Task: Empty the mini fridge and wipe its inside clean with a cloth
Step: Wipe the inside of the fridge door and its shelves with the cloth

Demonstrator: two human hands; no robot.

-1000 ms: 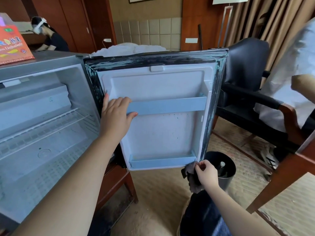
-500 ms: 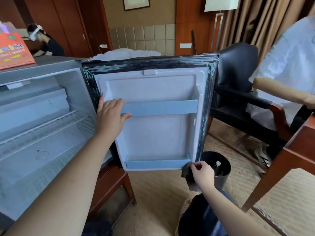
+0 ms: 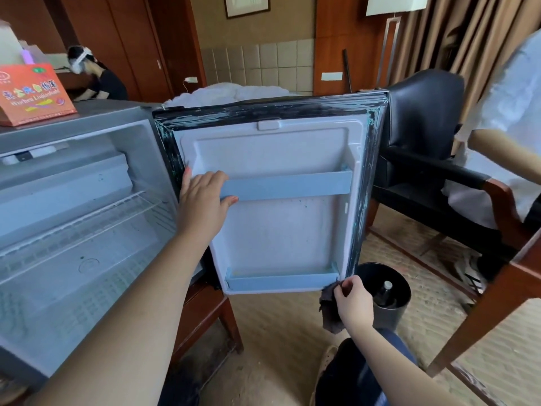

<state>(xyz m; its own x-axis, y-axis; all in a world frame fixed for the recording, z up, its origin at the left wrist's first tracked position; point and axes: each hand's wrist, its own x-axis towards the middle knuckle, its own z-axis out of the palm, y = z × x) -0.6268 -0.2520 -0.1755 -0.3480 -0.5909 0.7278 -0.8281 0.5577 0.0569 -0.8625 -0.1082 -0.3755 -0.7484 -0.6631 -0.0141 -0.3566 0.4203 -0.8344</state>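
Fingers (image 3: 347, 286) round cloth (image 3: 330, 313), seemingly against door (image 3: 278, 230) corner.

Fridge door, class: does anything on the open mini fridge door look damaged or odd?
Yes. The black rubber door seal is worn, streaked and flaking pale and teal along its top and right side. Dark specks dot the white plastic door liner below the pale blue upper shelf rail.

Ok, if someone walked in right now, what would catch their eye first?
The open fridge door in the middle, its black seal scuffed and flaking, with the left hand holding its upper shelf. At the door's lower right corner the right hand pinches a dark cloth. An orange box sits on the fridge, far left.
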